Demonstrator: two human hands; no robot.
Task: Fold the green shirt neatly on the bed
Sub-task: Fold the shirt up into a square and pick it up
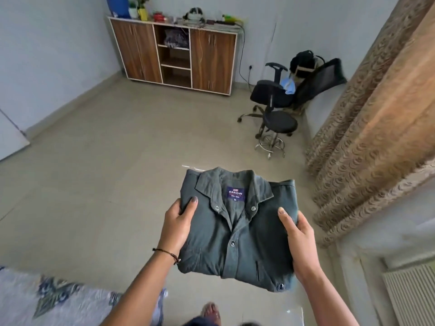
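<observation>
The green shirt [237, 236] is folded into a compact rectangle, collar up, buttons and a blue neck label showing. I hold it in the air above the floor. My left hand [177, 228] grips its left edge, thumb on top. My right hand [300, 241] grips the right edge the same way. The bed [42, 300], covered with a white and blue patterned sheet, lies at the lower left, apart from the shirt.
A wooden cabinet [174, 52] with clutter on top stands against the far wall. A black office chair [289, 90] and a stool [276, 128] sit at the right, beside a brown curtain [381, 128]. Beige tiled floor lies between. A foot [211, 311] shows below.
</observation>
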